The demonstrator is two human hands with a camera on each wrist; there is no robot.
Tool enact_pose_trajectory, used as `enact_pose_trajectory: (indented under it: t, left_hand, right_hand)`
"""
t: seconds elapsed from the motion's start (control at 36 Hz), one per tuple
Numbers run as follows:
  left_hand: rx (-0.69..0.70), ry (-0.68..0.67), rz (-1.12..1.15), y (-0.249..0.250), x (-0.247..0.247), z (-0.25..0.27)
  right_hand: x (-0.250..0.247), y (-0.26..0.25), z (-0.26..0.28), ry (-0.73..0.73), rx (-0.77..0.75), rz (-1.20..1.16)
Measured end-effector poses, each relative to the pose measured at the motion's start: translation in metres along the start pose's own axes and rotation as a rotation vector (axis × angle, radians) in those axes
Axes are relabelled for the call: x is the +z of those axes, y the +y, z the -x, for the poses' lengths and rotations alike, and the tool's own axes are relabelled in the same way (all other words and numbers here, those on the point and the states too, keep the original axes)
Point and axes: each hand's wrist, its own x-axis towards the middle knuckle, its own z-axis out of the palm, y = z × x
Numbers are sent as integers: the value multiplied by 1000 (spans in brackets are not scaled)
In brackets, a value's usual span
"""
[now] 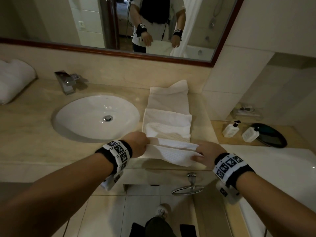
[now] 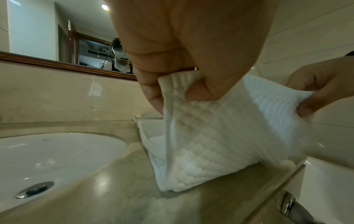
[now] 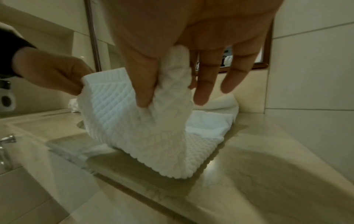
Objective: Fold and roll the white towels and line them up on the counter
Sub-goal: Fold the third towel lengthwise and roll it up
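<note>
Beside the sink, the white towel lies long on the surface, unrolled. Left hand and right hand pinch its near corners, lifted; rolling and lining up remain.

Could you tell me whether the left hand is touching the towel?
Touching. The left wrist view shows the left hand pinching the towel's edge between thumb and fingers.

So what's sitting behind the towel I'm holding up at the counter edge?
Behind the held towel, folded white towels lie in a row toward the wall. Their near edge and the counter beneath them are covered.
</note>
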Motion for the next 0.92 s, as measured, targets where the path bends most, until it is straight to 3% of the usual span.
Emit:
enact_pose_trajectory:
  t: [0.14, 0.25, 0.39, 0.56, 0.67, 0.78, 0.92]
  left_hand:
    - [118, 72, 89, 6, 4, -1]
    - [186, 3, 41, 8, 2, -3]
    - [135, -64, -60, -2, -3, -3]
    - [132, -9, -131, -18, -4, 1]
    - [140, 4, 18, -12, -5, 4]
    - [80, -80, 103, -8, -11, 5]
    - [41, -200, -97, 9, -29, 3]
  right_hand:
    - [0, -7, 2, 26, -79, -101]
    - [-3, -6, 2, 65, -140, -111]
    - [-3, 7, 8, 92, -201, -188]
    - [4, 18, 11, 86, -88, -233]
    - [9, 16, 8, 101, -29, -344]
    - [6, 12, 10, 126, 9, -514]
    - [-4, 2, 2, 72, 42, -607]
